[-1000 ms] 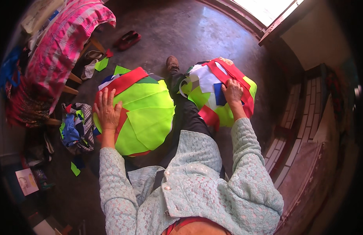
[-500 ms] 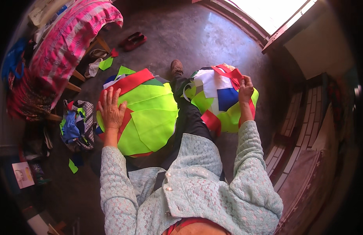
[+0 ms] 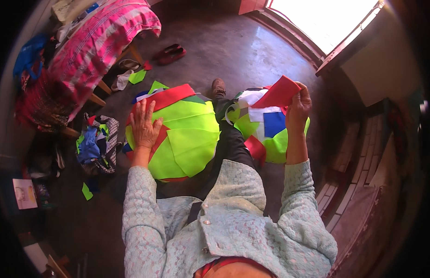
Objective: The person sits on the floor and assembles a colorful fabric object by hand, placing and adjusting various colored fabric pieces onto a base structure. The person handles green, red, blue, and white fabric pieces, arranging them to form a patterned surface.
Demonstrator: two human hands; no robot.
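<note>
Small pale card w/ a picture (image 3: 25,193) lies on the floor, far left edge. Left hand (image 3: 143,125) flat, fingers spread wide, pressing the lime-green fabric stack (image 3: 187,139) by the left knee. Right hand (image 3: 297,107) raised, fingers pinched on a red fabric piece (image 3: 280,92), lifted above the mixed-colour fabric pile (image 3: 263,134) on the right. Pink cloth (image 3: 96,41) draped top left.

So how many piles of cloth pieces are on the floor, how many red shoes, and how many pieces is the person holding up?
Piles of cut cloth pieces: 2, the left pile under the left hand, and the right pile
Red shoes: 2
Red piece held up by the right hand: 1
Total: 5
</note>
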